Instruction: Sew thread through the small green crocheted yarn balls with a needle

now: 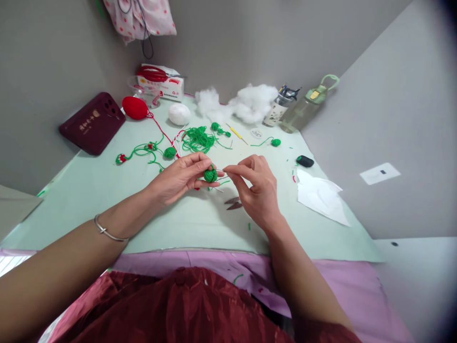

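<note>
My left hand (pixel 183 176) grips a small green crocheted ball (pixel 210 175) between thumb and fingers. To its right, the thumb and forefinger of my right hand (pixel 252 183) pinch a fine thread at the ball's side. A dark strand runs across the gap between the ball and my right hand; whether a needle is there is too small to tell. Under my right hand lie small scissors (pixel 233 204), their handles hidden. Just beyond my hands is a tangled heap of green yarn (pixel 199 139). A green yarn ball (pixel 170 152) sits near my left hand.
Behind are a red yarn ball (pixel 134 108), a white yarn ball (pixel 179 115), white stuffing (pixel 253 102) and a yellow crochet hook (pixel 237 133). A pen cup (pixel 274 113) and bottle (pixel 303 107) stand at back right. White paper (pixel 319 195) lies right; a maroon phone-shaped case (pixel 93 123) leans left.
</note>
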{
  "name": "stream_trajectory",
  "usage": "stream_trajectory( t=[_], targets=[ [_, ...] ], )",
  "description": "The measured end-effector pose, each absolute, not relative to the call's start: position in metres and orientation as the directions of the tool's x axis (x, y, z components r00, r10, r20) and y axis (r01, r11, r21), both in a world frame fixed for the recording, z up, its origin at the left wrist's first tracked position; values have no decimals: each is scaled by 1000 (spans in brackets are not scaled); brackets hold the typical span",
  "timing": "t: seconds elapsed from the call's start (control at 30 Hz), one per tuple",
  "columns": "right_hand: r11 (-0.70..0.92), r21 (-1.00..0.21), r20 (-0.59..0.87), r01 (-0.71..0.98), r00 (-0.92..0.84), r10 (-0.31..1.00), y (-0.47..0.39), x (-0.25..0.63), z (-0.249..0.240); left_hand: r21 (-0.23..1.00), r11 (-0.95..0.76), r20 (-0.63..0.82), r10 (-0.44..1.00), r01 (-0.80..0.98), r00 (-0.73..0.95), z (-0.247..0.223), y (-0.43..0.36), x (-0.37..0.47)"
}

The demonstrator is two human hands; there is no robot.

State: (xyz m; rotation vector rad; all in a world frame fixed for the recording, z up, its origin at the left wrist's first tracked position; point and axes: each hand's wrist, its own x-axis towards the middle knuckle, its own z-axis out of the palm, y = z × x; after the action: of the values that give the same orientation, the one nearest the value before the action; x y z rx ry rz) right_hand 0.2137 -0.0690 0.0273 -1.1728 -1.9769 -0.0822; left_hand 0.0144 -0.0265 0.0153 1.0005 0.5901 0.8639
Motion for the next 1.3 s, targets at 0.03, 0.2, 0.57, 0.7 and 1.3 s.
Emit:
stream_trajectory(
  t=[0.03,0.2,0.57,0.7,1.3],
  targets=[
    [570,-328,673,754,-237,701,-69,214,27,897,271,-40,838,-350,545,15,-26,15],
    [604,-352,666,715,-262,698,-69,214,28,886,276,-27,833,-373,552,14,-26,15],
    [660,-501,591,560,-336,733,-68,220,34,888,290,-36,819,-358,573,15,-28,15],
    [568,-655,521,499,-246,817,-70,220,38,892,283,-45,830,-351,556,16,-27,15],
    [425,-738,469,524,-54,881,-65,195,19,891,264,-44,861,-370,508,13,-31,21]
  ],
)
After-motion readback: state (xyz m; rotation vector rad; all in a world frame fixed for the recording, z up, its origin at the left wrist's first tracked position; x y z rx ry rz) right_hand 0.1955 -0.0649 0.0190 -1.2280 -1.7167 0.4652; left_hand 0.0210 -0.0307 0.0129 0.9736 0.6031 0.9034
